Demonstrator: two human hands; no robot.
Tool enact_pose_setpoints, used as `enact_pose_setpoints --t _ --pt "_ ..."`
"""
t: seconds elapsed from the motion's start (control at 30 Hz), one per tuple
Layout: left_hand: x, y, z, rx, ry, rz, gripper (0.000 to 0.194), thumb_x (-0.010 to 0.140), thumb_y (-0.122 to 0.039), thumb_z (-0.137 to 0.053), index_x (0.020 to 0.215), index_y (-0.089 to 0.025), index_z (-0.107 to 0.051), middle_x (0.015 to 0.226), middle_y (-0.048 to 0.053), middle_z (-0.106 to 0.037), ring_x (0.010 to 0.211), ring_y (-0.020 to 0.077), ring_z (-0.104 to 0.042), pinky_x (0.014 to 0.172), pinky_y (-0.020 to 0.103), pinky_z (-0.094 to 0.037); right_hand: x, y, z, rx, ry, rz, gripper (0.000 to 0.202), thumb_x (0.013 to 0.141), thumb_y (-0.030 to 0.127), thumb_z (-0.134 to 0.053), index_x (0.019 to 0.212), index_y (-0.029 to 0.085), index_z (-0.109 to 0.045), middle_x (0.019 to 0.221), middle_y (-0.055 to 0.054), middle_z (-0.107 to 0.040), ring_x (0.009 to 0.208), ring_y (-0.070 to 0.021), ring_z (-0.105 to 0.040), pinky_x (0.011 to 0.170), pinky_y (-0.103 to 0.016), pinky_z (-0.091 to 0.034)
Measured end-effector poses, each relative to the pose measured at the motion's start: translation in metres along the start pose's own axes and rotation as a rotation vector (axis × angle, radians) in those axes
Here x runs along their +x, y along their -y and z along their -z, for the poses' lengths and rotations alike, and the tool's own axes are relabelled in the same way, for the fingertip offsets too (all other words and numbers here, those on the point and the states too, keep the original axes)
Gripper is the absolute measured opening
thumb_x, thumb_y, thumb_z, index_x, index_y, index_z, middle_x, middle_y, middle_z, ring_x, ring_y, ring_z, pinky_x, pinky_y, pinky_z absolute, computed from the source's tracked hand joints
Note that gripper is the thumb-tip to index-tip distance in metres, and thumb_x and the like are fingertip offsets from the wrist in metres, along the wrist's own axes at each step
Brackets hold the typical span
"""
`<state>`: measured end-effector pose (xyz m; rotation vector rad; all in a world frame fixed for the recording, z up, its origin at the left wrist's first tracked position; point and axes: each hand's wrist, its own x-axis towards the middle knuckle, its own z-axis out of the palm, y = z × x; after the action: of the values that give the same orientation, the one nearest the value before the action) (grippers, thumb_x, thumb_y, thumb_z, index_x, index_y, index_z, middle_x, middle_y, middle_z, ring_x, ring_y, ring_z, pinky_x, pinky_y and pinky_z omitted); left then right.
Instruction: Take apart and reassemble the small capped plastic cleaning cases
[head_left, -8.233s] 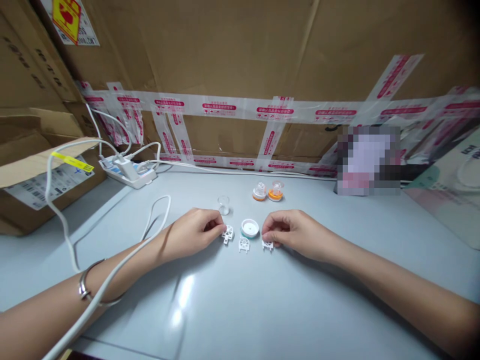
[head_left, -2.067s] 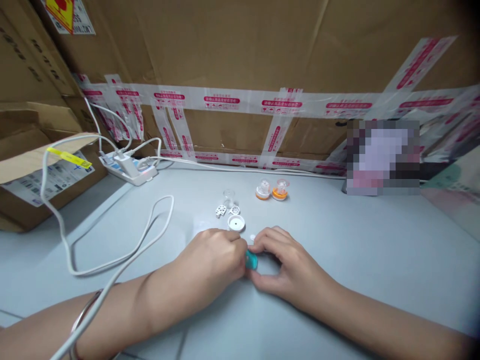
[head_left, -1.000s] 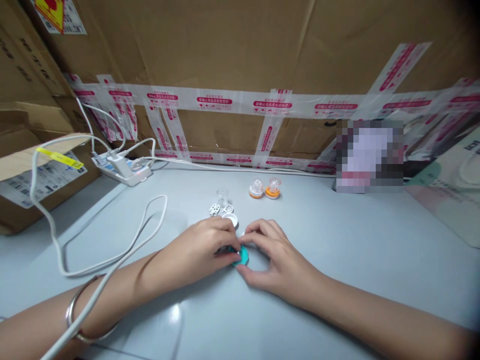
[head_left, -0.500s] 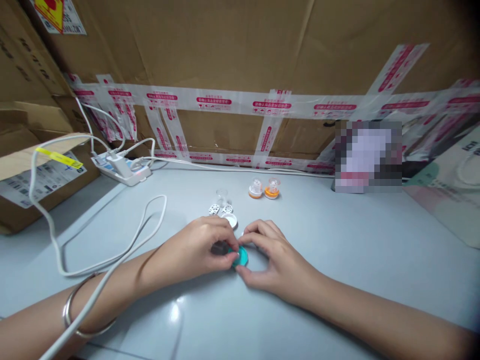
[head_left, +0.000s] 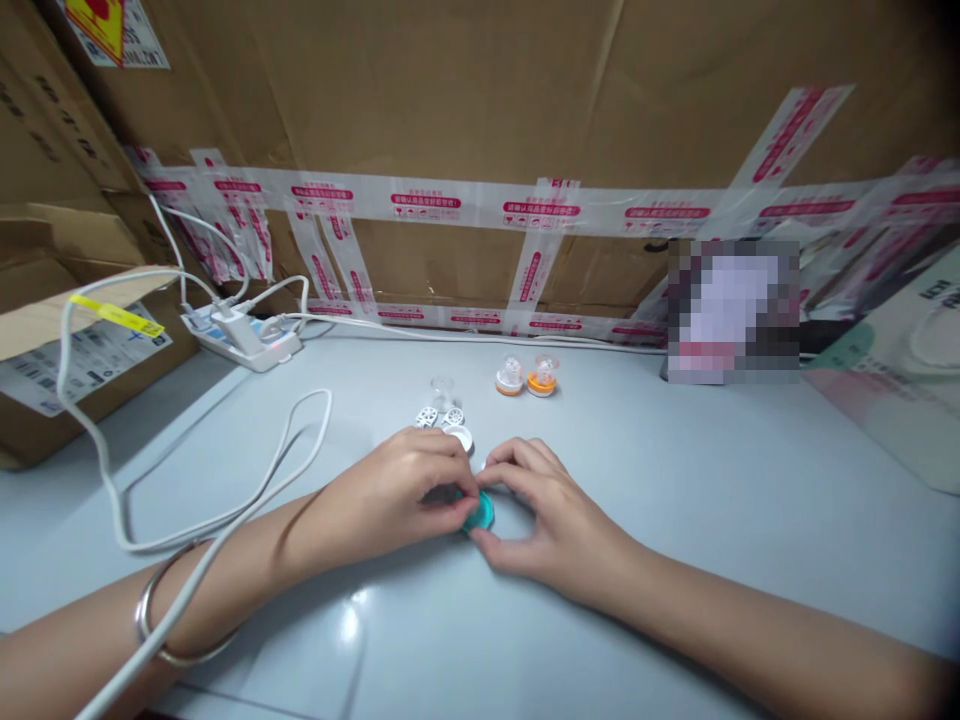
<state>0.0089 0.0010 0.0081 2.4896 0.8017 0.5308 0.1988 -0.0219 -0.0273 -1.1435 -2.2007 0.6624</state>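
Observation:
A small round teal piece [head_left: 482, 511], like a shallow cap, rests on the table between my hands. My left hand [head_left: 427, 485] is closed in a pinch at its left side; whatever is between the fingertips is hidden. My right hand [head_left: 536, 510] curves around the teal piece, thumb at the near edge and index fingertip at the far edge. Just beyond lie a white round cap [head_left: 459, 437], two white spoked wheel-like parts [head_left: 453, 417] and a clear plastic dome [head_left: 442, 390]. Farther back stand two assembled clear-topped pieces, one white and orange [head_left: 510, 378], one orange [head_left: 543, 378].
White cables run from a power strip [head_left: 251, 345] at the left, one loop [head_left: 315, 440] crossing over my left forearm. An open cardboard box [head_left: 90, 350] sits at the left. A large taped carton [head_left: 450, 120] walls off the back. A blurred upright object [head_left: 731, 315] stands at right.
My left fingertips have closed in slightly over the teal piece. Otherwise both hands and the parts stay nearly in place, with a slight shift of the view.

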Motion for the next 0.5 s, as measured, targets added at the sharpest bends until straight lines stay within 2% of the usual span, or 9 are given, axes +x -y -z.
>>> enact_pose_setpoints --t 0.13,0.23,0.3,0.4,0.5 --pt "0.0 0.005 0.011 0.008 -0.026 0.001 0.014 0.085 -0.017 -0.054 0.081 -0.013 -0.066 0.08 0.005 -0.063 0.077 0.0136 -0.058 0.072 0.023 -0.043 -0.001 0.001 0.0 -0.003 -0.002 0.003 0.028 0.064 0.017 -0.068 0.092 0.02 -0.064 0.093 -0.005 -0.054 0.091 -0.0206 -0.049 0.083 -0.036 -0.042" --pt "-0.002 0.015 0.024 0.008 -0.013 0.096 0.011 0.082 -0.016 -0.056 0.08 -0.014 -0.067 0.082 0.004 -0.065 0.076 0.0133 -0.06 0.071 0.022 -0.044 0.001 0.001 0.001 -0.006 0.001 -0.005 0.027 0.065 0.015 -0.067 0.091 0.019 -0.064 0.092 -0.005 -0.055 0.089 -0.0206 -0.049 0.082 -0.036 -0.042" --pt "-0.003 0.023 0.029 0.098 -0.013 0.172 0.009 0.079 -0.014 -0.059 0.078 -0.014 -0.068 0.08 0.004 -0.065 0.074 0.0142 -0.06 0.068 0.023 -0.044 0.002 0.002 0.002 -0.003 0.004 -0.008 0.026 0.065 0.015 -0.066 0.091 0.018 -0.064 0.091 -0.005 -0.056 0.089 -0.0206 -0.049 0.082 -0.036 -0.042" --pt "-0.003 0.032 0.03 0.176 0.043 0.214 0.008 0.075 -0.011 -0.061 0.075 -0.013 -0.068 0.076 0.004 -0.064 0.07 0.014 -0.059 0.065 0.022 -0.044 0.002 0.002 0.004 0.003 0.003 -0.008 0.026 0.066 0.014 -0.066 0.092 0.018 -0.064 0.09 -0.006 -0.057 0.089 -0.0208 -0.05 0.082 -0.037 -0.042" --pt "-0.002 0.034 0.028 0.156 0.069 0.223 0.006 0.075 -0.012 -0.062 0.074 -0.013 -0.068 0.076 0.003 -0.064 0.07 0.0135 -0.059 0.065 0.021 -0.044 0.001 0.002 0.004 0.003 0.0 -0.004 0.026 0.066 0.014 -0.066 0.092 0.018 -0.064 0.089 -0.006 -0.058 0.088 -0.0208 -0.05 0.081 -0.037 -0.043"
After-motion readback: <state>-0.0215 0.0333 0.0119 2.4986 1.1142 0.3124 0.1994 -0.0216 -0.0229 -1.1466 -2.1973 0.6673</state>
